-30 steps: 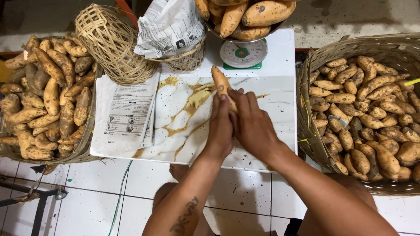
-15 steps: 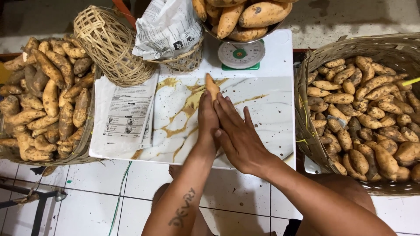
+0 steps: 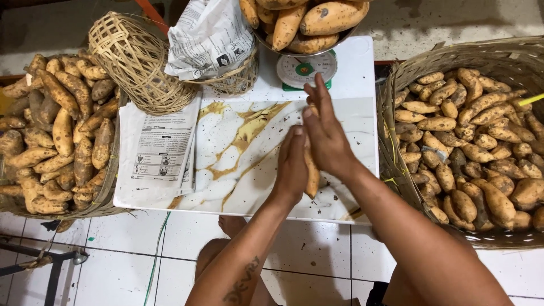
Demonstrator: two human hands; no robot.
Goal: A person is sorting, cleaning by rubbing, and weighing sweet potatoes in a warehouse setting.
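One long sweet potato [image 3: 311, 175] is pressed between my two flat palms above the white marbled board [image 3: 226, 153]. My left hand [image 3: 291, 167] lies against its left side, fingers straight. Farther forward on its right side is my right hand [image 3: 324, 131], whose fingertips reach toward the scale. Only the potato's lower end shows below my palms.
A wide basket of sweet potatoes [image 3: 481, 141] stands at the right, another heap [image 3: 56, 130] at the left. A scale [image 3: 300, 68] with a bowl of sweet potatoes sits at the board's far edge. A woven basket [image 3: 139, 62], crumpled newspaper [image 3: 209, 37] and flat newspaper sheets [image 3: 161, 150] lie at the left.
My palms have slid against each other around the sweet potato: the right hand moved forward toward the scale, and the potato now points down between my hands instead of sticking out ahead.
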